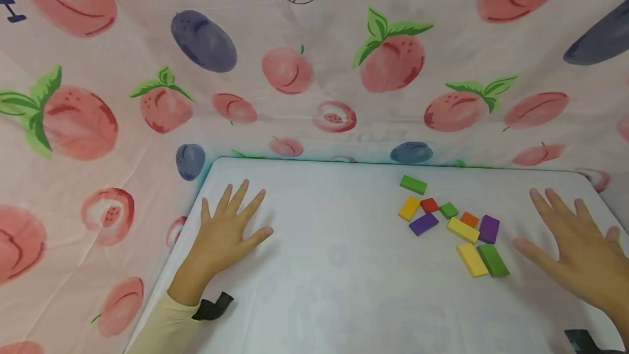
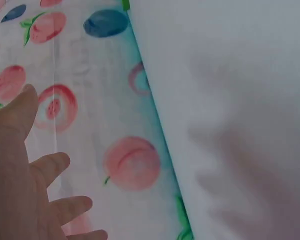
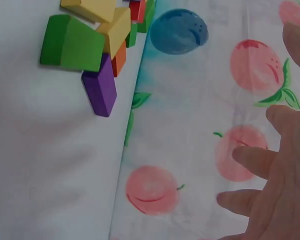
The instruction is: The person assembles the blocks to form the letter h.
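My left hand (image 1: 223,239) is spread over the left side of the white table, its fingers straight and holding nothing. On the far right, my right hand (image 1: 582,247) is likewise spread with nothing in it. Several coloured blocks lie between the hands, nearer the right one. Closest to that hand are a green block (image 1: 493,260), a yellow block (image 1: 472,260) and a purple block (image 1: 489,229). Farther left lie another purple block (image 1: 423,224), an orange-yellow block (image 1: 409,208) and a red block (image 1: 429,205). In the right wrist view, the purple block (image 3: 101,90) touches the green block (image 3: 72,42).
The white tabletop (image 1: 314,288) has rounded far corners. A fruit-printed cloth (image 1: 334,31) rises behind it and along its left side. One green block (image 1: 413,184) lies apart near the back edge. A black strap (image 1: 213,307) is at the left wrist.
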The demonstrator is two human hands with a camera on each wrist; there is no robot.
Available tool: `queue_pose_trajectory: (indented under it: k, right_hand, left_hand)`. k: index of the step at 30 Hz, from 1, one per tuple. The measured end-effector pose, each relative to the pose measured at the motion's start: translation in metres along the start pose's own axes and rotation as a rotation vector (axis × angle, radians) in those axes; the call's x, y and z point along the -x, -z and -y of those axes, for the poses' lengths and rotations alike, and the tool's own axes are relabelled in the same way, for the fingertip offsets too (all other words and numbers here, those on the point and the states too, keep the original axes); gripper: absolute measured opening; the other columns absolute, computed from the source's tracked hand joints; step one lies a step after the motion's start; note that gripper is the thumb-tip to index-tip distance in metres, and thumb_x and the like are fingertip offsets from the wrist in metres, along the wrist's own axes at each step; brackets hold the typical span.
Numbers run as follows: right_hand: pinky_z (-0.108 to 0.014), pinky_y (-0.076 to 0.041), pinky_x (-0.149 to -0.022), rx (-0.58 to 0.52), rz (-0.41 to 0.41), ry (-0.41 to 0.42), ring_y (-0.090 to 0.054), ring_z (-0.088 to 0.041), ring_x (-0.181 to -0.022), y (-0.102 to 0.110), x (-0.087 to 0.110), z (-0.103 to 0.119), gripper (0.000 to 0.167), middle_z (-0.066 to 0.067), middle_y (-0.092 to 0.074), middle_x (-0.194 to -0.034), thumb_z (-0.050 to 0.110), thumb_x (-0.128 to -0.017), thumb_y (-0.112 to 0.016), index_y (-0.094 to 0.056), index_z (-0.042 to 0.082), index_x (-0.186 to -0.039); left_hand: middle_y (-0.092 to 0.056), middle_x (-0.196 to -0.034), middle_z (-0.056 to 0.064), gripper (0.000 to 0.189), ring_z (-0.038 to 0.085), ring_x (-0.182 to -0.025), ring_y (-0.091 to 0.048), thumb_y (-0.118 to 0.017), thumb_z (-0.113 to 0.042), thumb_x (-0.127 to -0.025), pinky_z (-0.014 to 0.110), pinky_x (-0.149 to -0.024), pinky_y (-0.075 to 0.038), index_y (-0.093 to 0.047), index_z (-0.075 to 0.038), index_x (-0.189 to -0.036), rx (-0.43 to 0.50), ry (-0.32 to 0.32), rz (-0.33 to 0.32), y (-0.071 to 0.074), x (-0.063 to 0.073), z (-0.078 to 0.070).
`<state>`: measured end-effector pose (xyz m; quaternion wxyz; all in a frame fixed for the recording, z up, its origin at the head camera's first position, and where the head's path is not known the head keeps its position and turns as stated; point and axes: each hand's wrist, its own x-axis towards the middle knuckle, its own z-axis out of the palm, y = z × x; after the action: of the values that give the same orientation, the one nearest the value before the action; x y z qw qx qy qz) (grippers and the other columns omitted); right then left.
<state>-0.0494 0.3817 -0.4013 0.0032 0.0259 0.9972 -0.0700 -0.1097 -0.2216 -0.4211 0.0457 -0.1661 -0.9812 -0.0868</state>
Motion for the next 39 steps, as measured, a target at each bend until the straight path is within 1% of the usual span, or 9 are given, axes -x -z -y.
queue_pose_trajectory:
  k: [4,7,9,13,16,19,23,30,39]
  right_hand:
    - [-0.086,-0.016,-0.101,-0.059,0.069,0.041,-0.023,-0.067,-0.139,-0.004,-0.007,0.004,0.103,-0.037,-0.026,-0.158,0.064,-0.095,-0.058,0.004,0.020,-0.165]
    - [-0.081,-0.042,-0.083,-0.107,0.137,0.065,-0.044,-0.067,-0.123,-0.007,-0.013,0.010,0.098,-0.038,-0.043,-0.149,0.061,-0.097,-0.057,-0.001,0.019,-0.165]
    - [-0.075,-0.050,-0.071,-0.138,0.185,0.063,-0.050,-0.066,-0.117,-0.010,-0.016,0.015,0.094,-0.037,-0.050,-0.143,0.061,-0.098,-0.056,-0.007,0.017,-0.165]
    - [-0.064,-0.057,-0.072,-0.225,0.207,0.088,-0.060,-0.057,-0.110,-0.019,-0.021,0.026,0.082,-0.034,-0.061,-0.131,0.057,-0.100,-0.055,-0.027,0.010,-0.162]
    - [-0.060,-0.059,-0.077,-0.295,0.169,0.122,-0.064,-0.050,-0.110,-0.026,-0.024,0.033,0.070,-0.028,-0.068,-0.124,0.051,-0.101,-0.058,-0.043,0.007,-0.154]
    - [-0.043,-0.061,-0.070,-0.339,0.148,0.122,-0.069,-0.041,-0.099,-0.032,-0.029,0.039,0.062,-0.022,-0.073,-0.113,0.050,-0.101,-0.060,-0.054,0.007,-0.145]
    - [-0.025,-0.052,-0.069,-0.400,0.164,0.088,-0.069,-0.028,-0.096,-0.037,-0.037,0.048,0.057,-0.015,-0.075,-0.110,0.052,-0.101,-0.059,-0.063,0.007,-0.137]
    - [-0.029,-0.056,-0.063,-0.551,0.296,-0.016,-0.066,-0.018,-0.079,-0.042,-0.049,0.070,0.056,-0.008,-0.073,-0.099,0.053,-0.100,-0.058,-0.065,0.005,-0.129]
    - [-0.026,-0.049,-0.057,-0.599,0.349,-0.059,-0.065,-0.020,-0.069,-0.055,-0.065,0.086,0.061,-0.006,-0.067,-0.084,0.054,-0.096,-0.065,-0.063,0.002,-0.127]
  left_hand:
    - [-0.034,-0.166,0.007,0.071,0.036,-0.153,-0.032,-0.046,-0.066,-0.100,0.073,-0.117,-0.021,-0.034,-0.030,-0.161,0.146,-0.054,0.022,-0.008,-0.009,-0.017]
    - [-0.049,-0.156,0.006,0.063,0.030,-0.143,-0.048,-0.047,-0.057,-0.104,0.060,-0.116,-0.037,-0.042,-0.023,-0.157,0.366,-0.076,0.066,-0.015,-0.020,-0.032]
    - [-0.055,-0.150,0.006,0.060,0.028,-0.135,-0.057,-0.047,-0.054,-0.105,0.053,-0.109,-0.047,-0.046,-0.020,-0.155,0.499,-0.079,0.101,-0.020,-0.029,-0.043]
    - [-0.063,-0.139,0.008,0.055,0.023,-0.119,-0.066,-0.050,-0.049,-0.105,0.047,-0.099,-0.054,-0.053,-0.018,-0.150,0.616,-0.075,0.135,-0.029,-0.047,-0.065]
    - [-0.068,-0.129,0.006,0.049,0.019,-0.110,-0.068,-0.054,-0.042,-0.105,0.042,-0.095,-0.056,-0.058,-0.016,-0.146,0.643,-0.078,0.124,-0.035,-0.061,-0.083]
    - [-0.071,-0.121,0.005,0.044,0.019,-0.103,-0.069,-0.057,-0.036,-0.105,0.038,-0.089,-0.057,-0.062,-0.012,-0.141,0.659,-0.090,0.121,-0.043,-0.075,-0.101]
    - [-0.073,-0.115,0.007,0.042,0.020,-0.098,-0.070,-0.059,-0.031,-0.103,0.034,-0.086,-0.056,-0.064,-0.008,-0.138,0.665,-0.110,0.157,-0.056,-0.094,-0.127]
    - [-0.073,-0.106,0.003,0.036,0.013,-0.093,-0.067,-0.064,-0.030,-0.100,0.026,-0.084,-0.053,-0.070,-0.010,-0.130,0.664,-0.080,0.205,-0.081,-0.121,-0.172]
    - [-0.068,-0.100,-0.003,0.039,0.009,-0.089,-0.058,-0.069,-0.042,-0.096,0.023,-0.081,-0.051,-0.073,-0.019,-0.127,0.568,0.028,0.219,-0.111,-0.148,-0.223]
